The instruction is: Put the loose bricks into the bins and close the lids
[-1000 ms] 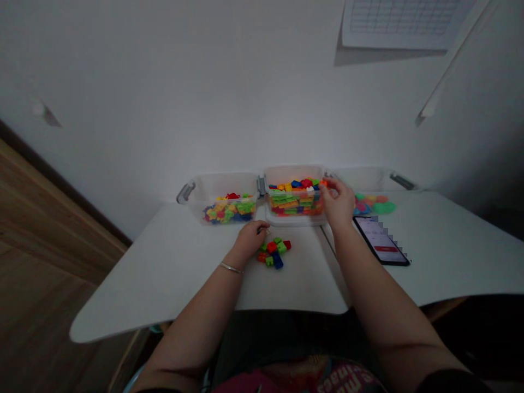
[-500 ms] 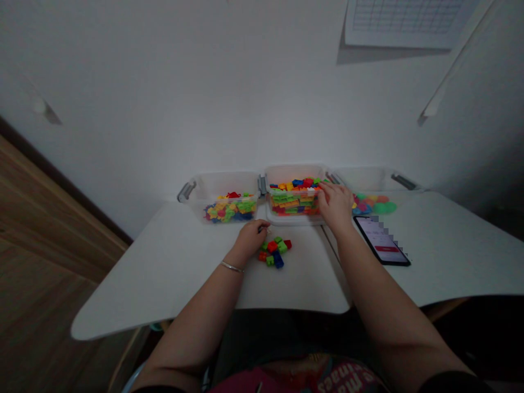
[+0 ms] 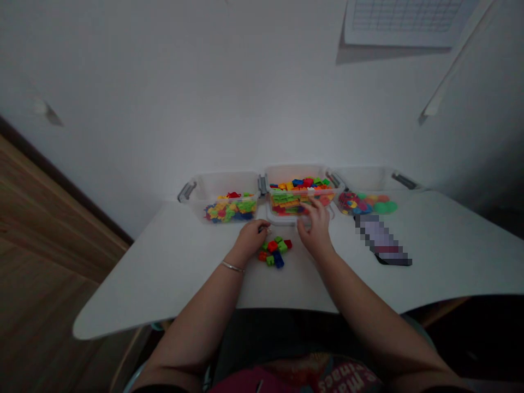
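Observation:
A small cluster of joined bricks (image 3: 275,250), red, green, blue and orange, lies on the white table (image 3: 172,273). My left hand (image 3: 251,237) rests curled against the cluster's left side, fingertips on it. My right hand (image 3: 314,229) hovers just right of the cluster, in front of the middle clear bin (image 3: 298,195), which is full of coloured bricks. Its fingers are curled, and what they hold, if anything, is hidden.
A left clear bin (image 3: 223,203) holds small coloured pieces. A right clear bin (image 3: 370,192) holds round coloured pieces. A phone (image 3: 382,240) lies on the table to the right. A wall stands right behind the bins.
My right hand has left the middle bin's right side and come down and left toward the brick cluster. My left hand has stayed on the cluster.

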The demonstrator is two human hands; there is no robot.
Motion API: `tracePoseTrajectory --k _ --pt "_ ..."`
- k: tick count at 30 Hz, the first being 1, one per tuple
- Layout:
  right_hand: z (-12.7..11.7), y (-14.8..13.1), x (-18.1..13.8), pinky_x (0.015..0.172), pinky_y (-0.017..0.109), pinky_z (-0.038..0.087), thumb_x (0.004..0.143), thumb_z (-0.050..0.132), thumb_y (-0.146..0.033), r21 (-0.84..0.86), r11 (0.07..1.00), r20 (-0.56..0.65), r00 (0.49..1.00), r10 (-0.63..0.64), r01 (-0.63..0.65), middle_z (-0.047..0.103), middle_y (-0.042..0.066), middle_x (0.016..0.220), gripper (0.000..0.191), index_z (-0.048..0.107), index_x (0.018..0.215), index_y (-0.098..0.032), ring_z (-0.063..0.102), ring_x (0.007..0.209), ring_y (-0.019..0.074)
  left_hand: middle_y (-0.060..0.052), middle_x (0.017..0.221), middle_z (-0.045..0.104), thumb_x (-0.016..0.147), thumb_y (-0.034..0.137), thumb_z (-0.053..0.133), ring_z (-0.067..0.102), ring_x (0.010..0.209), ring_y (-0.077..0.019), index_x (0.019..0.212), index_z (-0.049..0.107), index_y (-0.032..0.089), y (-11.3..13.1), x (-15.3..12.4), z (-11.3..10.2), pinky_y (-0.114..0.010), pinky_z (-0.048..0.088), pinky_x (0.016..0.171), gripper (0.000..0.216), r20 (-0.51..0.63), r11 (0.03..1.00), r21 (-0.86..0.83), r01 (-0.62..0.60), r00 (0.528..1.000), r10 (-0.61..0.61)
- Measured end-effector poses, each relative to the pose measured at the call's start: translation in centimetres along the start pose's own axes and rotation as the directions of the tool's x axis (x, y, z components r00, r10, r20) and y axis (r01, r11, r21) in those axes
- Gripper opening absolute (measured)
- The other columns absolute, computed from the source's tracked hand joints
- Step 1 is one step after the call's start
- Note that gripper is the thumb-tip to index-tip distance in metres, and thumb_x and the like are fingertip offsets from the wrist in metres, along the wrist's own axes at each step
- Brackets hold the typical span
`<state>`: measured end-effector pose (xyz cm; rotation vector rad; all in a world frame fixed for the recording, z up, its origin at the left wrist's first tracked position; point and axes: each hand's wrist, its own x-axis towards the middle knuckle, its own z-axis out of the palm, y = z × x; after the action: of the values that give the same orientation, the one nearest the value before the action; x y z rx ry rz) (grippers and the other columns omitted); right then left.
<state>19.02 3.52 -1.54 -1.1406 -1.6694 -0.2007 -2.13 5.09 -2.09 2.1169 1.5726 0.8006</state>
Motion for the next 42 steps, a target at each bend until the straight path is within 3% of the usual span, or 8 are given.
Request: tracePoseTrajectory --k 3,7,12,19,25,34,39,42 --pt "-0.2 -0.3 -0.7 0.096 0.044 0.048 0.079 0.056 -0.019 0.211 0.977 0.236 0.969 -0.074 0.024 0.058 0.012 0.119 0.033 0.064 0.111 -0.022 0.055 0.114 0.0244 -0.008 0.109 0.072 0.083 0.014 0.050 0.065 0.102 -0.0189 0.105 0.069 0.016 0.3 -0.1 -0.2 -0.030 0.049 0.095 0.029 -0.003 1.000 0.011 -0.005 1.000 0.005" --pt "-0.3 0.7 -1.2 0.094 0.044 0.048 0.078 0.064 -0.023 0.339 0.941 0.521 0.837 -0.168 -0.022 0.068 0.007 0.106 0.018 0.071 0.095 -0.025 0.062 0.103 0.0226 -0.008 0.110 0.071 0.083 0.014 0.050 0.064 0.104 -0.0193 0.105 0.069 0.017 0.4 -0.2 -0.3 -0.031 0.047 0.098 0.029 -0.008 1.000 0.019 0.000 1.000 0.000" --pt "0.1 2.0 -1.5 0.089 0.039 0.049 0.077 0.066 -0.022 0.358 0.923 0.633 0.763 -0.131 -0.138 0.073 0.005 0.098 0.018 0.073 0.094 -0.024 0.066 0.095 0.0214 -0.008 0.111 0.071 0.082 0.014 0.051 0.064 0.105 -0.0193 0.105 0.069 0.017 0.2 -0.2 -0.3 -0.031 0.047 0.098 0.030 -0.009 1.000 0.013 0.005 1.000 -0.004" --pt "-0.2 1.4 -1.6 0.074 0.032 0.052 0.077 0.060 -0.015 0.265 0.938 0.607 0.794 0.016 -0.222 0.072 0.007 0.104 0.030 0.070 0.104 -0.021 0.065 0.085 0.0176 -0.008 0.111 0.071 0.082 0.015 0.051 0.064 0.105 -0.0200 0.105 0.069 0.017 0.2 -0.2 -0.3 -0.031 0.047 0.097 0.029 -0.004 1.000 0.010 -0.009 1.000 0.009" --pt "-0.1 0.9 -1.7 0.091 0.039 0.049 0.077 0.063 -0.017 0.348 0.936 0.598 0.780 -0.182 -0.049 0.073 0.005 0.100 0.023 0.071 0.099 -0.023 0.064 0.098 0.0208 -0.008 0.110 0.071 0.082 0.013 0.051 0.064 0.104 -0.0194 0.104 0.069 0.017 0.1 -0.1 -0.1 -0.031 0.048 0.097 0.030 -0.009 1.000 0.008 -0.010 1.000 0.011" --pt "0.5 1.3 -1.8 0.083 0.036 0.050 0.074 0.060 -0.009 0.165 0.978 0.603 0.797 0.004 -0.129 0.072 0.004 0.087 0.018 0.070 0.084 -0.020 0.064 0.084 0.0194 -0.008 0.110 0.072 0.082 0.014 0.049 0.064 0.104 -0.0194 0.104 0.069 0.017 0.0 -0.1 0.1 -0.032 0.048 0.098 0.030 -0.008 1.000 -0.010 -0.014 1.000 0.014" --pt "-0.9 0.8 0.1 0.075 0.035 0.052 0.081 0.058 -0.023 0.143 0.979 0.285 0.954 0.097 -0.143 0.067 0.009 0.102 0.034 0.065 0.114 -0.020 0.061 0.085 0.0201 -0.007 0.109 0.071 0.083 0.014 0.049 0.064 0.103 -0.0189 0.105 0.069 0.018 0.2 -0.2 -0.3 -0.031 0.048 0.096 0.031 0.007 1.000 0.002 0.003 1.000 -0.003" --pt "-2.3 0.7 2.4 0.077 0.036 0.051 0.085 0.054 -0.031 0.103 0.984 0.025 0.989 0.147 -0.149 0.063 0.010 0.105 0.036 0.064 0.118 -0.021 0.059 0.091 0.0217 -0.008 0.109 0.071 0.083 0.015 0.048 0.064 0.102 -0.0192 0.105 0.070 0.017 0.2 -0.4 -0.6 -0.032 0.049 0.095 0.031 0.011 1.000 0.003 0.012 1.000 -0.012"
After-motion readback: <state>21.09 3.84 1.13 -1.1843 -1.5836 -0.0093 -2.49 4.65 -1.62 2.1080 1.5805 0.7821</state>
